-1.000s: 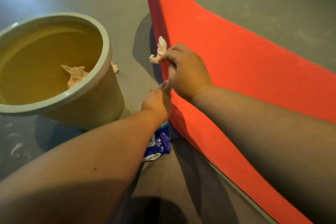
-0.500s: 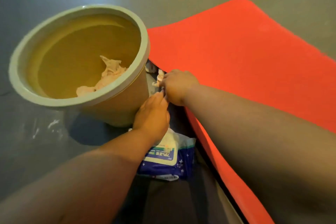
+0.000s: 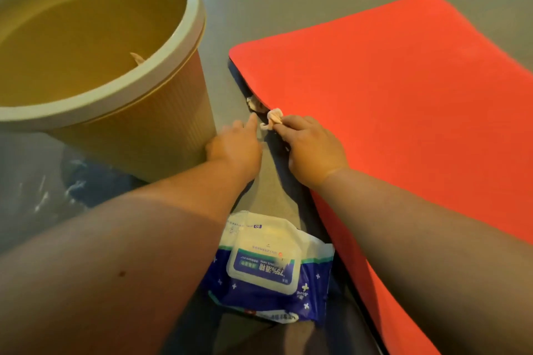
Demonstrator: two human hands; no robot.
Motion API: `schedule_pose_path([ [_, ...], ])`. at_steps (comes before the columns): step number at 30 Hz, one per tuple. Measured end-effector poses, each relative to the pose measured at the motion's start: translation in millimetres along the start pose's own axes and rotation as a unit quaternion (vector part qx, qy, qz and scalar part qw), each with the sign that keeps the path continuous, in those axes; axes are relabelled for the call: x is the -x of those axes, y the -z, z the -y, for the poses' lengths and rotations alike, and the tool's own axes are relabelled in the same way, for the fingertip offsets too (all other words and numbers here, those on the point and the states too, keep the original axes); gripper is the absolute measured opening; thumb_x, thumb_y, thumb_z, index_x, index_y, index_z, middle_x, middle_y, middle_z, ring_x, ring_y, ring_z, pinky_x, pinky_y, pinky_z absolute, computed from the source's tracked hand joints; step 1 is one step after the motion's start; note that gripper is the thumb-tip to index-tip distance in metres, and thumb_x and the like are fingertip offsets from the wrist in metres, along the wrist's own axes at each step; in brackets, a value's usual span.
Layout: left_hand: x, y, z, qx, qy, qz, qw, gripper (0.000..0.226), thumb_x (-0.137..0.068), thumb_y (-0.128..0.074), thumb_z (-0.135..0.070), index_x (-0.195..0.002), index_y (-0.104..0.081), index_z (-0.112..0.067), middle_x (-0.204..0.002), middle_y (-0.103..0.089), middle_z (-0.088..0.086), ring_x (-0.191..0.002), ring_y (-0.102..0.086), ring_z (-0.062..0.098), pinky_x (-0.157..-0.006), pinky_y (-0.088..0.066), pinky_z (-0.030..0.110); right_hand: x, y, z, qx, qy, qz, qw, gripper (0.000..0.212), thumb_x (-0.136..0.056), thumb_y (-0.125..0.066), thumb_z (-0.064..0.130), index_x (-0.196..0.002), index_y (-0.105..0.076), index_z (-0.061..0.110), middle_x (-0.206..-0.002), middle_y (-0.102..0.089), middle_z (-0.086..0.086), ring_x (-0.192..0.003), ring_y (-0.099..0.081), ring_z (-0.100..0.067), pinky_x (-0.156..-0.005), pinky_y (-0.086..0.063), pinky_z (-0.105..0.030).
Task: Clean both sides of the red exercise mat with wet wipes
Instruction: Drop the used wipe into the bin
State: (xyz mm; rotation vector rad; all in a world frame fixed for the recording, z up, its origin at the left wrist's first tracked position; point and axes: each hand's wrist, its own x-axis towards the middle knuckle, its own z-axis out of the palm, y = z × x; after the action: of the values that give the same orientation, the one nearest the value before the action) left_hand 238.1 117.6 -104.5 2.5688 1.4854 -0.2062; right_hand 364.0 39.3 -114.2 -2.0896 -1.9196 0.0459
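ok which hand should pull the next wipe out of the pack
Left, probably. The left hand holds nothing, and the wipes pack lies just under its forearm. The right hand is busy: it pinches a crumpled wipe at the edge of the red mat.

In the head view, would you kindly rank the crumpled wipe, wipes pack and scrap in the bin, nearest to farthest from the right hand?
1. Crumpled wipe, pinched in the right hand at the mat's edge.
2. Wipes pack, lying nearer the person.
3. Scrap, inside the bin on the left.
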Motion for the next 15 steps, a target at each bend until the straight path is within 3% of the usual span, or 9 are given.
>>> schedule_pose_path([
  [4, -17.2, -0.8, -7.4, 0.063, -0.067, 0.055, 0.994, 0.075, -0.09, -0.047, -0.012, -0.153, -0.009, -0.024, -0.16, 0.011, 0.0, -0.131, -0.032, 0.032, -0.101, -0.038, 0.045, 4.1, -8.8, -0.2, -0.069, -0.023, -0.044, 0.996, 0.046, -0.077, -0.054, 0.004, -0.121, -0.063, 0.012, -0.122, -0.059, -0.006, -0.1, -0.053, -0.035, -0.071, -0.052, -0.041],
  [6, -29.5, 4.3, -8.5, 0.046, -0.043, 0.069, 0.996, 0.077, -0.09, -0.045, -0.012, -0.154, -0.004, -0.023, -0.16, 0.017, -0.004, -0.134, -0.027, 0.032, -0.103, -0.036, 0.046, 4.8, -7.1, -3.1, -0.09, -0.038, -0.055, 0.994, 0.046, -0.078, -0.047, 0.007, -0.121, -0.064, 0.011, -0.124, -0.059, -0.007, -0.1, -0.053, -0.036, -0.075, -0.052, -0.041],
  [8, -42.9, 12.0, -6.5, -0.008, -0.039, 0.089, 0.995, 0.075, -0.091, -0.044, -0.014, -0.154, -0.002, -0.019, -0.161, 0.012, 0.0, -0.136, -0.023, 0.032, -0.106, -0.031, 0.043, 3.0, -6.8, -8.4, -0.105, -0.049, -0.068, 0.991, 0.046, -0.078, -0.048, 0.003, -0.121, -0.064, 0.011, -0.126, -0.058, -0.008, -0.102, -0.053, -0.037, -0.081, -0.049, -0.04],
  [10, -50.1, 12.9, -0.9, -0.07, -0.073, 0.104, 0.989, 0.07, -0.091, -0.042, -0.016, -0.153, -0.01, -0.014, -0.16, -0.005, 0.004, -0.132, -0.028, 0.031, -0.104, -0.03, 0.04, 1.7, -7.8, -12.4, -0.113, -0.05, -0.056, 0.991, 0.048, -0.078, -0.053, -0.001, -0.122, -0.064, 0.013, -0.128, -0.058, -0.007, -0.105, -0.053, -0.036, -0.087, -0.046, -0.037],
  [13, -45.1, 9.3, 3.9, -0.022, -0.083, 0.068, 0.994, 0.057, -0.088, -0.047, -0.017, -0.143, -0.033, -0.018, -0.139, -0.038, 0.001, -0.114, -0.04, 0.027, -0.09, -0.041, 0.04, -0.4, -5.7, -17.8, -0.139, -0.069, -0.05, 0.987, 0.047, -0.078, -0.054, -0.001, -0.121, -0.066, 0.016, -0.129, -0.058, -0.004, -0.112, -0.054, -0.031, -0.091, -0.042, -0.03],
  [15, -34.8, 8.0, 3.3, 0.006, -0.081, 0.028, 0.996, 0.043, -0.091, -0.051, -0.018, -0.133, -0.044, -0.018, -0.12, -0.048, 0.004, -0.102, -0.047, 0.023, -0.078, -0.042, 0.037, -2.0, -0.7, -17.0, -0.157, -0.091, -0.028, 0.983, 0.05, -0.076, -0.053, -0.003, -0.121, -0.066, 0.016, -0.131, -0.056, -0.001, -0.118, -0.052, -0.026, -0.093, -0.037, -0.022],
])
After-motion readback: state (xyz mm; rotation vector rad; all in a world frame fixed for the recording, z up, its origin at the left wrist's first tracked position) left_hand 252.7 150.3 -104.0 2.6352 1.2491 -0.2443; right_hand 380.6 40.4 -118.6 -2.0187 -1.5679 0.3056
